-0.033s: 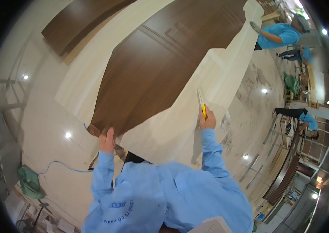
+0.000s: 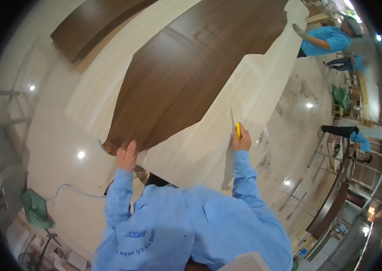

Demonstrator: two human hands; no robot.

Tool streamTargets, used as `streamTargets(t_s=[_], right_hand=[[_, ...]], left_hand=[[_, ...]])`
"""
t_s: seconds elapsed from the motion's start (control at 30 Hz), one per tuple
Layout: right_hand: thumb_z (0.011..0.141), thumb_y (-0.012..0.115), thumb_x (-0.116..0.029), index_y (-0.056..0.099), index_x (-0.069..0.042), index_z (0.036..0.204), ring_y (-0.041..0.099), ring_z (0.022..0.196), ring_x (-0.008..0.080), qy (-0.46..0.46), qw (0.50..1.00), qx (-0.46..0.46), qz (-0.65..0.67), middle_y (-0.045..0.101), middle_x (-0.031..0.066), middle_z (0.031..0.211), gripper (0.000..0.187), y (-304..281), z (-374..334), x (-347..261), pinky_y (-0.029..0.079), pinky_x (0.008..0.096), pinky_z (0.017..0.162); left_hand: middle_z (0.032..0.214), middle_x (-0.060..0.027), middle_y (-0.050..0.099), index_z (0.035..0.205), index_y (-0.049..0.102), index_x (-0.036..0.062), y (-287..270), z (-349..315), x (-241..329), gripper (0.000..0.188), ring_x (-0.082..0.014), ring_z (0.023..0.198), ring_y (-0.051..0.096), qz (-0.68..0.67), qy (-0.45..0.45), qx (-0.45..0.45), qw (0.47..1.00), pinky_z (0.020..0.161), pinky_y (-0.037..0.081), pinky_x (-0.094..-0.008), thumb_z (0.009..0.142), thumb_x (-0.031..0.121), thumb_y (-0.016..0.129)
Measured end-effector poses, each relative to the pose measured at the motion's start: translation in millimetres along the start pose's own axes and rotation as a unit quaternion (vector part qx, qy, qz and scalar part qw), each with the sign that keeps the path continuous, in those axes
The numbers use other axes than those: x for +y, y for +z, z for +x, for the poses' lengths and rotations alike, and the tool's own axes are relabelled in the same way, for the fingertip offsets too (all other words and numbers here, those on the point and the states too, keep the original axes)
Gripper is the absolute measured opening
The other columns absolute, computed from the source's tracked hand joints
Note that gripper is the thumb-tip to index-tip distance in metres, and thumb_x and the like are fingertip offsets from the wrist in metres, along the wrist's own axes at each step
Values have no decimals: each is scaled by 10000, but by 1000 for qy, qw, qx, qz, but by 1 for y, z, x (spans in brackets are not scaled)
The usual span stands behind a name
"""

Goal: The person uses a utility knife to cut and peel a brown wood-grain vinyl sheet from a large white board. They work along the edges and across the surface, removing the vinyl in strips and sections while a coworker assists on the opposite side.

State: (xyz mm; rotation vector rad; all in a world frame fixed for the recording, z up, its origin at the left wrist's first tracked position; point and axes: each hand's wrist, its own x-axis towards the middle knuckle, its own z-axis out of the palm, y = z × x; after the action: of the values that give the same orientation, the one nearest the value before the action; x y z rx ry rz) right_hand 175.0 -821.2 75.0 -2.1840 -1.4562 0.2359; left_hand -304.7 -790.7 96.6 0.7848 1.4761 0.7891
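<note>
A long dark brown wood-grain panel point(image 2: 173, 86) stretches away from me, with raised rectangular lines toward its far part. Pale wood-grain sheeting point(image 2: 209, 131) borders it on both sides, its edge against the brown uneven on the right. At the near end of the brown surface is my left hand point(image 2: 126, 156), fingers stretched upward and touching or just above it. My right hand point(image 2: 242, 139) is closed round a yellow utility knife point(image 2: 239, 130), its blade pointing away from me over the pale sheeting on the right.
Another curved brown panel point(image 2: 87, 29) lies at the far left. A co-worker point(image 2: 331, 40) in blue stands at the far right, a gloved hand at the sheeting's edge. Further people work beyond. A blue hose point(image 2: 76, 189) runs across the floor by a green bag point(image 2: 36, 208).
My left hand has shifted slightly to the right and its fingers look more upright. The right hand with the knife stays almost in place.
</note>
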Motion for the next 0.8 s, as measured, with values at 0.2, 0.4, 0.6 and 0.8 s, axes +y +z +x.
streamTargets(t_s=[0.2, 0.4, 0.6, 0.8], right_hand=[[1030, 584, -166, 617, -25, 1308, 612, 733, 133, 271, 814, -67, 510, 630, 65, 897, 314, 2, -17, 26, 552, 273, 626], [1044, 576, -186, 578, -21, 1348, 615, 736, 140, 229, 756, -50, 611, 634, 78, 949, 346, -2, -29, 30, 590, 320, 663], [1027, 593, -159, 625, 3, 1219, 601, 662, 126, 218, 779, -6, 588, 642, 70, 880, 253, 3, -28, 22, 549, 282, 583], [952, 673, -207, 613, -79, 1280, 625, 902, 206, 127, 985, 30, 116, 662, 76, 1021, 356, 1, -32, 4, 539, 369, 756]], left_hand=[[604, 47, 419, 1066, 615, 40, 53, 41, 71, 240, -76, 488, 410, -75, 70, -74, 992, 428, 313, -276, 979, 261, 645], [617, 42, 413, 892, 600, 57, 122, 61, 145, 205, -97, 491, 379, -115, 153, -93, 977, 431, 307, -289, 950, 233, 689], [591, 56, 381, 678, 489, 154, 177, 60, 198, 356, -92, 513, 385, -132, 105, -133, 977, 460, 315, -281, 963, 253, 680], [553, 6, 488, 672, 569, 48, 109, 49, 228, 459, -80, 504, 438, 194, 106, -233, 947, 458, 334, -300, 1024, 342, 586]])
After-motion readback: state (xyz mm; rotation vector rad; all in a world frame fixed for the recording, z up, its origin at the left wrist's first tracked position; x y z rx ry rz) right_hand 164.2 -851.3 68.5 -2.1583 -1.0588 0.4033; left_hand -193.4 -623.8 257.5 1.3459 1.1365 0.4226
